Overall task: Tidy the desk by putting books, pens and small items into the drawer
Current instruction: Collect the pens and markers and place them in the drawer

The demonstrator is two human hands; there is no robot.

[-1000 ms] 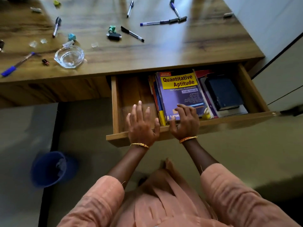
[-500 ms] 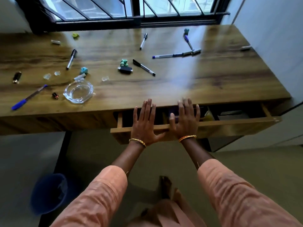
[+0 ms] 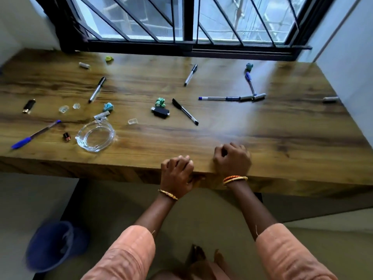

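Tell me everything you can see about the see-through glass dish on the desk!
The glass dish is clear, so the brown wood shows through it. It is round and shallow, with a thick wavy rim and a ring-shaped bottom, and it looks like an ashtray. It sits upright near the front left of the desk, and nothing can be seen inside it. A small clear-and-white piece lies right at its far edge, perhaps touching. A tiny dark red thing lies just to its left, apart. No hand touches it.

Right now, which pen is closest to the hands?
The black-capped pen beside the black USB stick. It lies nearest the right hand; the other pens lie farther back or far left.
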